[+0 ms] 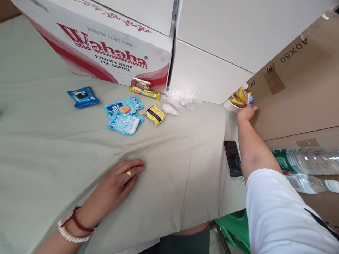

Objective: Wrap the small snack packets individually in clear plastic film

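My left hand [119, 180] lies flat on the grey-green cloth [47, 148] with its fingers stretched out, a gold ring on one finger, holding nothing. My right hand [247, 113] reaches far right to a white bowl [230, 105] of yellow and blue snack packets [241, 96] tucked between a white box and a cardboard box. Its fingers rest at the bowl's rim; whether they grip it is unclear. Blue snack packets [124, 114] and a yellow packet [155, 114] lie in the middle of the cloth.
A Wahaha water carton [106, 42] and white boxes [225, 42] stand at the back. A brown cardboard box [296, 91] closes the right side. A black phone [233, 158], clear plastic bottles [309, 160], crumpled plastic wrap [180, 98], a lone blue packet [83, 97], a green stool [233, 229].
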Demonstrator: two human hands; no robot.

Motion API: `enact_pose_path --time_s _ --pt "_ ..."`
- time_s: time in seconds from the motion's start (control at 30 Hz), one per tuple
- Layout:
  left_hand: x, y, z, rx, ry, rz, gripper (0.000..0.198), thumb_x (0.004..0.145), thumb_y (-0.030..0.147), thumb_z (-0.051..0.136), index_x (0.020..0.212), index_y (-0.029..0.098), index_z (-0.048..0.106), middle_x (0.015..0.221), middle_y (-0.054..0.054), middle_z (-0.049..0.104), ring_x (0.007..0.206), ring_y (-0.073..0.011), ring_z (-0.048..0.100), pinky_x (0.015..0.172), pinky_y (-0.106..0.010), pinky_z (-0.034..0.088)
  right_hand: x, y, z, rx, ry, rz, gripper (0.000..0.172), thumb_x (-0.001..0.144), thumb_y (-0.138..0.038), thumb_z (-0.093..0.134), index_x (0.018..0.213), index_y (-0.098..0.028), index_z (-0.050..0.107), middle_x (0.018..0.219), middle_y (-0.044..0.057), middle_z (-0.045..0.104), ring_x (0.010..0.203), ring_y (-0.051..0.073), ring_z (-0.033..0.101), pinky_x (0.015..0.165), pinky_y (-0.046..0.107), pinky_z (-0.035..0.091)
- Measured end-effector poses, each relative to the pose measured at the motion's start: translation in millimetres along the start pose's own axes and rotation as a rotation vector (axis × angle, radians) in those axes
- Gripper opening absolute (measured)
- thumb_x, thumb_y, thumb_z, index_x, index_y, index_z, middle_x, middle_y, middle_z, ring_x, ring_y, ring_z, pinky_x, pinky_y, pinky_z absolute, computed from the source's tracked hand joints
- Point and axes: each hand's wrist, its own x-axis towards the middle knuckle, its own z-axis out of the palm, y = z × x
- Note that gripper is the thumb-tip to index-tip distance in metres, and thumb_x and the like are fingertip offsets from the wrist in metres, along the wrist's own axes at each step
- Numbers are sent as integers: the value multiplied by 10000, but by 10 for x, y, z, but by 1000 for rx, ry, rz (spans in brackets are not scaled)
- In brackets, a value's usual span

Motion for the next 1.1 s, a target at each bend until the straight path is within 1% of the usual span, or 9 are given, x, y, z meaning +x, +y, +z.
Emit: enact_pose_path --time_s 0.1,0.27,0.37,0.47,0.6,0.77,0.93,1.03,1.1 --pt "5 22 -5 1 -18 -17 268 1017 297 520 1138 302 759 1270 -34 756 1108 -233 730 959 -400 618 -152 -164 67 27 62 147 418 981 -84 363 1316 -31 608 1388 325 465 1136 300 473 962 453 394" --pt "58 153 -36 -47 -6 -53 272 1013 289 487 1149 242 717 1263 -75 735 1119 -221 705 988 -385 575 -245 -425 -32 186 -6 146 467 841 -55 536 1294 -49 652 1342 252 552 1155 294 539 1025 412 422" --pt "81 224 -52 -121 116 -173 199 940 327 555 1051 200 661 1098 -79 697 860 -177 662 783 -322 553 -339 -647 -176 293 -19 186 429 860 -73 483 1241 -48 678 1268 252 630 1093 294 601 1021 434 449" --pt "88 253 -62 -227 305 -376 251 891 313 549 695 231 417 666 40 446 593 -116 417 603 -263 389 -616 -992 -351 385 -99 84 342 899 -145 464 1117 -125 728 979 131 722 888 253 652 895 395 511" --pt "115 282 -100 -429 396 -493 459 895 367 544 623 243 196 587 72 190 564 -100 203 563 -264 242 -1150 -1605 -640 547 -177 -158 346 952 -266 451 1136 -184 732 821 49 700 744 213 627 762 337 514" --pt "164 360 -194 -562 380 -474 534 893 462 607 607 232 219 584 75 204 579 -95 204 581 -269 232 -1488 -2366 -821 476 -228 -410 346 953 -343 550 1217 -202 723 1018 86 703 840 221 628 848 353 503" --pt "160 367 -253 -659 376 -460 504 893 481 639 613 223 309 576 74 286 581 -95 276 590 -266 266 -1565 -2772 -873 338 -299 -297 230 937 -277 546 1052 -198 729 1136 130 661 919 242 615 827 363 490" --pt "172 345 -260 -782 336 -450 380 879 470 688 722 216 453 657 54 449 622 -103 415 619 -257 353 -1795 -2758 -1079 672 -271 -146 116 899 -305 591 890 -209 655 1041 86 642 755 173 551 703 316 485" --pt "191 353 -264 -883 323 -450 349 856 479 742 883 204 529 846 -3 589 747 -126 551 699 -264 450 -2061 -2685 -1279 1055 -421 34 139 841 -347 661 836 -230 586 897 28 610 598 119 427 529 251 390"
